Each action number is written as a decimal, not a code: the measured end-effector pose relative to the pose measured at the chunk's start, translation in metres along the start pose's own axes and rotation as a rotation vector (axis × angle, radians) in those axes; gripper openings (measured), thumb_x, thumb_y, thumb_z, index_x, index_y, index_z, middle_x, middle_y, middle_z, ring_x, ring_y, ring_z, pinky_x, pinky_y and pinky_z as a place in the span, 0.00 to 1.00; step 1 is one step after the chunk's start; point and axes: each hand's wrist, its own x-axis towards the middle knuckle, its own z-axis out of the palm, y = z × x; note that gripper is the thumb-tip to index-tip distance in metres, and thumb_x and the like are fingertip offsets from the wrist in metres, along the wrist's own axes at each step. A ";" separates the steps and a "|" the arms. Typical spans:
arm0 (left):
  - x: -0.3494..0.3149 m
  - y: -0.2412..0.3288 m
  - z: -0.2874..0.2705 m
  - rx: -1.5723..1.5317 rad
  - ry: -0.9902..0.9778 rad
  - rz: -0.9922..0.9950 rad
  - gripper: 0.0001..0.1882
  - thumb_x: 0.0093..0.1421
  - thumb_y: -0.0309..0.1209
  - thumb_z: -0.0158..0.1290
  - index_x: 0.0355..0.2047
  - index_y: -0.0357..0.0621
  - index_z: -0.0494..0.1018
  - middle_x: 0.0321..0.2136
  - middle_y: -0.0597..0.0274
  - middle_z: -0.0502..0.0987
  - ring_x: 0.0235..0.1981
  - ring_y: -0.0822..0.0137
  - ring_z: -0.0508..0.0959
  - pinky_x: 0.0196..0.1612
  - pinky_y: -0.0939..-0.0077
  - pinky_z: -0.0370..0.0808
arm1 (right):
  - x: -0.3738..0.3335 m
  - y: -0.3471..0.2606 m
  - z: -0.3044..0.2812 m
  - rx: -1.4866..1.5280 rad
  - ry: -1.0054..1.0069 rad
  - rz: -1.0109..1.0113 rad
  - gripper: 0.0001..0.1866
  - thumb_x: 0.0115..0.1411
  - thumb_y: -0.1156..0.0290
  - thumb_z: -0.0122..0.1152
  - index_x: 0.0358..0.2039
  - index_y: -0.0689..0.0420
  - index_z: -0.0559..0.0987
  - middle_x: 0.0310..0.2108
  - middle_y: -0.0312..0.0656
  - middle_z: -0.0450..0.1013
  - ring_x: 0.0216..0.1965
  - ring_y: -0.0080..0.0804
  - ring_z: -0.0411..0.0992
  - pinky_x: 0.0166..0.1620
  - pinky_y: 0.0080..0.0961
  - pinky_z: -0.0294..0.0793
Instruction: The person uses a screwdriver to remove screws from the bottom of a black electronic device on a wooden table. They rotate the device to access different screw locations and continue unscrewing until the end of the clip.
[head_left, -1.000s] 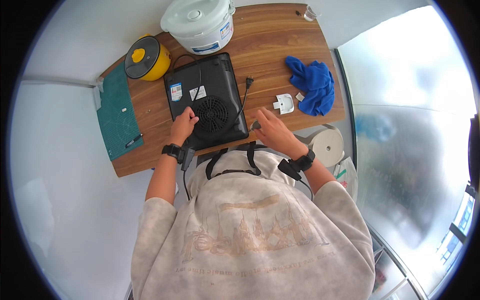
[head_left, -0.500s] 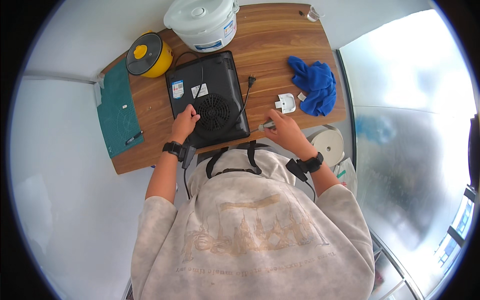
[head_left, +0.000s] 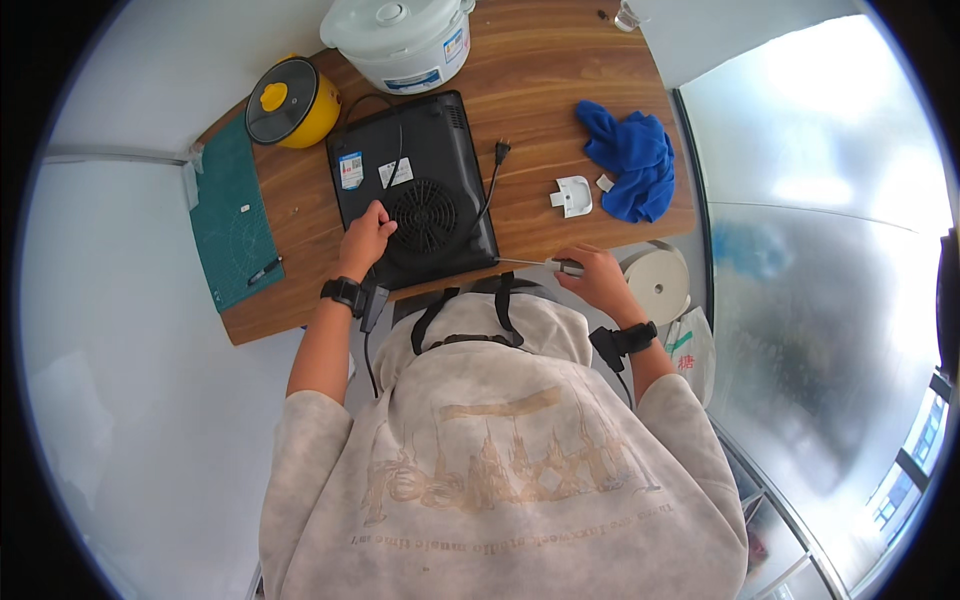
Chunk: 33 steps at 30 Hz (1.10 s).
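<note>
Workshop-like corner of a room

A screwdriver point(head_left: 551, 265) at an upturned hotplate point(head_left: 424, 200) and a green cutting mat point(head_left: 226, 195) on a wooden table point(head_left: 545, 85) suggest a workshop, closed in by white walls point(head_left: 110, 320) and a frosted glass panel point(head_left: 810, 270).

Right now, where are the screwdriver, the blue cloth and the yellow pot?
Screwdriver point(head_left: 554, 265), head view: its pale handle.
Blue cloth point(head_left: 636, 165), head view: its crumpled middle.
Yellow pot point(head_left: 297, 101), head view: its dark lid.

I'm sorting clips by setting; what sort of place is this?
Probably a small indoor workspace: a brown wood-grain table bears a flat black appliance with a round vent grille and a green gridded cutting mat, and the right hand holds a thin-shafted, pale-handled screwdriver.
</note>
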 end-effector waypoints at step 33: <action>-0.001 0.003 -0.001 0.020 -0.023 -0.026 0.12 0.65 0.37 0.58 0.37 0.47 0.67 0.28 0.53 0.80 0.34 0.48 0.82 0.36 0.57 0.75 | -0.010 0.006 0.020 0.056 0.067 0.017 0.13 0.52 0.68 0.69 0.38 0.58 0.84 0.35 0.49 0.81 0.37 0.50 0.79 0.43 0.38 0.78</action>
